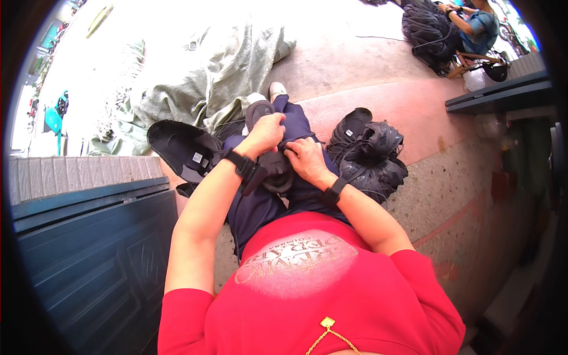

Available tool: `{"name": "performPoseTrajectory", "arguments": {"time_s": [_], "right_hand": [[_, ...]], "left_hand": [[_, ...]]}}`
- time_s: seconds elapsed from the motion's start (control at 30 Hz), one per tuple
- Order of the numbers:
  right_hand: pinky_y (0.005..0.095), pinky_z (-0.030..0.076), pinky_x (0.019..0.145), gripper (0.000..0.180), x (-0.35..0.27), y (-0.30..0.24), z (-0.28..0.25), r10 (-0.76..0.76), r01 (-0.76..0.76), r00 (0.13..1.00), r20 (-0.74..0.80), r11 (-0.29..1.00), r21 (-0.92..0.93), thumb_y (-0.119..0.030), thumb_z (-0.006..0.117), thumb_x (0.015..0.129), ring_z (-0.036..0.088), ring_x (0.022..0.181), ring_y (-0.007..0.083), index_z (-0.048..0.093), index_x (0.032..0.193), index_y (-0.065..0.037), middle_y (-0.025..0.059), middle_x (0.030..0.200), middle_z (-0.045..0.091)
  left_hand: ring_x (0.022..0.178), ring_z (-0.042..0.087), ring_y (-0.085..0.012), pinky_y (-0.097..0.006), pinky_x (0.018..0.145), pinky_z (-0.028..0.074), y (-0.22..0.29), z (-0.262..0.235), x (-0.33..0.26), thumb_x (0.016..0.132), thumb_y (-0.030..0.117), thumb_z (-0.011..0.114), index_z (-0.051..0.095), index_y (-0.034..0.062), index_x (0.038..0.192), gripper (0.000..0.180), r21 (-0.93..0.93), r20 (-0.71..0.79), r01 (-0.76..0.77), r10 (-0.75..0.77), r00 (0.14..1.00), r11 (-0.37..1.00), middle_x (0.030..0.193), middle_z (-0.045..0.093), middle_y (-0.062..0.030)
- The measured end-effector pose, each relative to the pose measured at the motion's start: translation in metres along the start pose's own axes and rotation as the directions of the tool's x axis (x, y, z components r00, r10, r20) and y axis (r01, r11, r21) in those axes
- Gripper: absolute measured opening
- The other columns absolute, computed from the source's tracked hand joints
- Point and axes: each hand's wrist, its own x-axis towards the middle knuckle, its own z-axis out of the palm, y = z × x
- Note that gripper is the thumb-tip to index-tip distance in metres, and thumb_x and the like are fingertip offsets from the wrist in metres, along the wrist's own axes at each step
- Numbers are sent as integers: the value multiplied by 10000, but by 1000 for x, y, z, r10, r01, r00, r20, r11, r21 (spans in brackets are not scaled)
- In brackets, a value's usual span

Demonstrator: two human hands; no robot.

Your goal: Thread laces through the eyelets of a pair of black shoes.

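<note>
A dark shoe upper [276, 167] lies across my lap, between my thighs in navy trousers. My left hand [266, 131] is closed on its far part, the fingers curled under and out of sight. On the right side of the same piece, my right hand [309, 160] pinches the edge with thumb and fingertips. Whether a needle or thread sits between those fingers is too small to tell. A dark grey rounded piece [258, 111] shows just beyond my left hand; I cannot tell if it belongs to the same upper. Both wrists carry black bands.
Black shoe uppers [180, 148] lie left of my legs, one with a white label. A bundle of them [370, 157] sits on the right. Beyond is a grey-green cloth heap [195, 83]. Blue door panels [94, 248] stand at left. Another person [478, 29] sits far right beside a dark pile.
</note>
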Motion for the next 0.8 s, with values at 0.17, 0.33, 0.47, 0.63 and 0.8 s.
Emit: {"name": "performPoseTrajectory", "arguments": {"time_s": [0.17, 0.33, 0.47, 0.63, 0.8], "right_hand": [[397, 373, 723, 187, 2, 4, 4, 56, -57, 998, 9, 988, 146, -228, 601, 738, 520, 785, 272, 619, 847, -77, 77, 758, 588], [378, 368, 690, 72, 7, 1, 0, -152, 153, 988, -32, 988, 27, -128, 567, 713, 505, 798, 245, 549, 771, -89, 70, 768, 548], [346, 346, 694, 78, 20, -10, -9, -360, 385, 923, 136, 848, -365, -141, 522, 701, 478, 830, 202, 555, 768, -121, 42, 797, 505], [335, 330, 741, 81, 24, -9, -12, -525, 514, 850, 38, 811, -279, -126, 518, 691, 460, 863, 203, 543, 766, -107, 55, 885, 486], [303, 424, 608, 50, 44, -58, -78, -190, 412, 874, -447, 778, 474, 4, 455, 843, 531, 684, 224, 470, 813, -33, 96, 724, 509]], "left_hand": [[397, 479, -95, -228, 336, 357, 3, 4, 12, 716, 33, 579, 406, -11, 1225, 539, -30, 265, 211, -196, 944, 977, 666, 576, -86], [442, 432, -63, -200, 348, 332, -2, -9, 3, 751, 44, 617, 319, 13, 1273, 601, -479, 236, 289, -195, 952, 829, 681, 522, -31], [474, 444, -63, -197, 376, 347, -7, -28, -5, 754, 36, 627, 337, -13, 1247, 575, -632, 155, 245, -190, 969, 735, 719, 530, -41], [441, 459, -68, -209, 348, 355, 2, -26, -4, 716, 24, 658, 351, -37, 1226, 598, -667, 26, 130, -151, 988, 733, 622, 529, -39], [398, 414, -59, -200, 321, 322, 0, -15, 9, 701, 27, 675, 359, -1, 1211, 601, -565, 58, 166, -162, 985, 808, 599, 517, -23]]}}
